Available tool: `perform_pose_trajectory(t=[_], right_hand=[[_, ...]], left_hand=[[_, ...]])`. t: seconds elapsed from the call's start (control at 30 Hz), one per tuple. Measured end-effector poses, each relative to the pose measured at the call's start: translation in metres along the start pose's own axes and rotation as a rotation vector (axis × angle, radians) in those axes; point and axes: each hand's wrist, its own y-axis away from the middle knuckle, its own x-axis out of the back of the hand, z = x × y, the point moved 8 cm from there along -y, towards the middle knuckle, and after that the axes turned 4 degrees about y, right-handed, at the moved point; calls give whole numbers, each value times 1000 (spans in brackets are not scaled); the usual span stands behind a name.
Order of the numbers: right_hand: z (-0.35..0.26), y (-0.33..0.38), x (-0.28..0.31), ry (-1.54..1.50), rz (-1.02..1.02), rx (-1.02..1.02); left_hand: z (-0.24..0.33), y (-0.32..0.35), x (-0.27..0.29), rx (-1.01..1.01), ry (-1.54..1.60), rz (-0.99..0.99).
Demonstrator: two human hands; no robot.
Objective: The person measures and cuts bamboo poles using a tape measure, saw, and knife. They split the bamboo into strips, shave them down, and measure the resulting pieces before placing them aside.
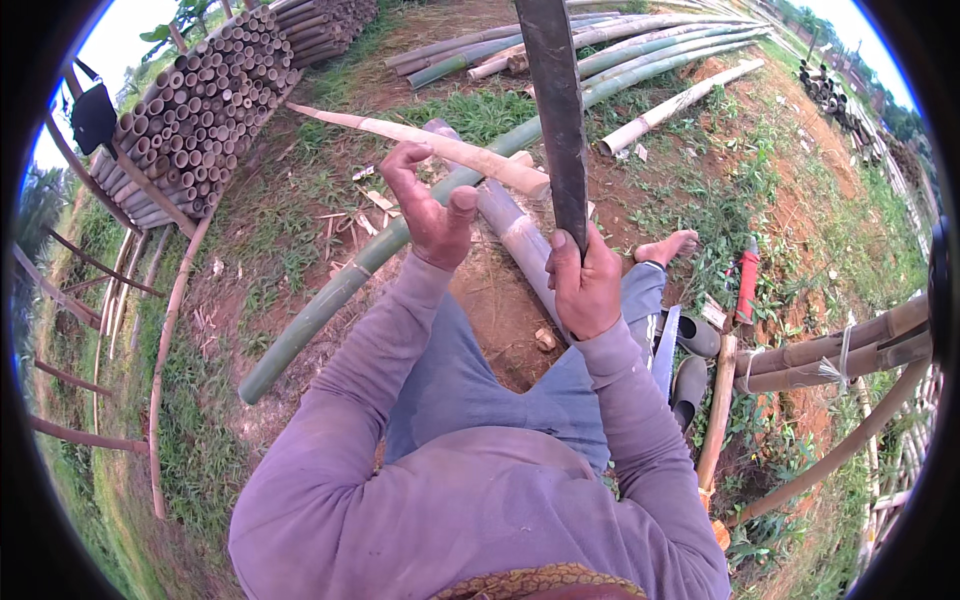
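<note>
In my right hand [585,285] is a machete with a long, dark blade [560,120]. The fingers wrap round its lower end, and the blade points up and away from me. My left hand [437,215] is empty, its thumb and fingers apart and slightly bent. Just beyond it lies a pale, tapered bamboo piece [440,146], resting across a green bamboo pole [345,285] and a thicker greyish bamboo length [520,235]. The near end of that greyish length runs down between my legs, partly hidden behind my right hand.
Cut bamboo tubes [195,120] are stacked at far left, below a hanging black bag [93,117]. More long poles [640,50] lie ahead. At right are a handsaw [665,350], dark shoes [690,385], a red cylindrical object [747,287] and tied bamboo rails [840,350].
</note>
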Motion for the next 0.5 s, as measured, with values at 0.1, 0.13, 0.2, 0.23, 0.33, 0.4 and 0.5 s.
perform_pose_trajectory(t=[0.1, 0.13, 0.2, 0.23, 0.33, 0.4, 0.5], right_hand=[[0, 0, -3, -30, 0, -18], [1, 2, -3, -36, -2, -23], [3, 7, -6, -19, -12, -2], [4, 9, -7, 6, -13, 29], [-1, 13, -8, 22, -37, 61], [0, 15, -9, 33, -51, 68], [8, 16, -2, 99, -50, 82]], left_hand=[[-81, 64, 2, 1081, 690, 263], [-86, 72, -10, 1220, 816, 244], [-92, 84, -40, 1498, 1074, 203], [-89, 71, -47, 1376, 1147, 195], [-110, 41, -44, 1103, 1407, 39], [-123, 40, -39, 1100, 1412, 185], [-85, 25, -52, 1259, 1218, 689]])
